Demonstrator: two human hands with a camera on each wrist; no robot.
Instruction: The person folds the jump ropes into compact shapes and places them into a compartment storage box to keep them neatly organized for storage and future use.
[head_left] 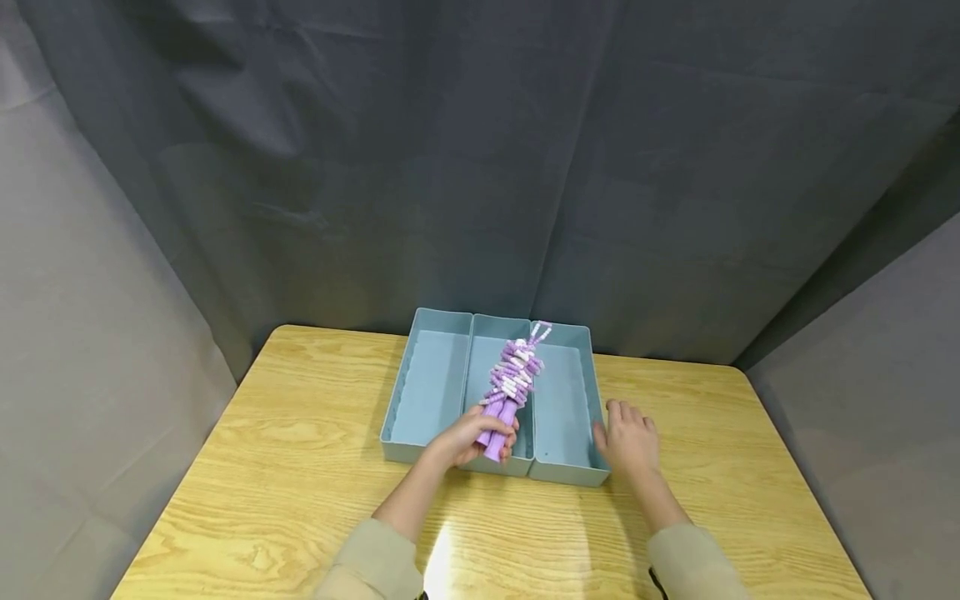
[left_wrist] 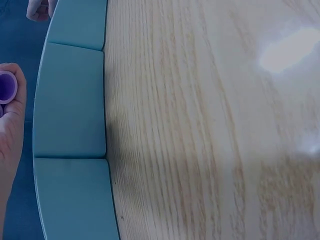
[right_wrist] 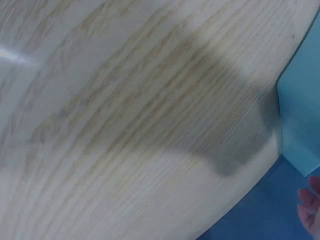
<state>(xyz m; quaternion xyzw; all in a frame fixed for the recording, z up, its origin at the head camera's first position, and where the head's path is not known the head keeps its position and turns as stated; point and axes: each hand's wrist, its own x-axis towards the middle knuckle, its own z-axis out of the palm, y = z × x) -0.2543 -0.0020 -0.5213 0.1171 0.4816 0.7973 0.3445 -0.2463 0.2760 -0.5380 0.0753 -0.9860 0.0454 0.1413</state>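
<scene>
A folded beaded jump rope (head_left: 517,371), purple and white with two purple handles, is in my left hand (head_left: 467,437). The fingers and thumb wrap round the handles, and the beaded bundle points away over the middle blue-grey bin. In the left wrist view the hollow end of one handle (left_wrist: 8,88) shows in the grip. My right hand (head_left: 632,437) is by the right wall of the right bin (head_left: 600,400), palm down, holding nothing. Its fingers (right_wrist: 307,200) also show at the edge of the right wrist view, relaxed.
Three blue-grey bins stand side by side on a wood-grain table (head_left: 285,450): the left bin (head_left: 431,367), the middle one (head_left: 487,329) and the right one. Dark cloth (head_left: 420,167) hangs behind the table, with grey panels (head_left: 90,333) at both sides.
</scene>
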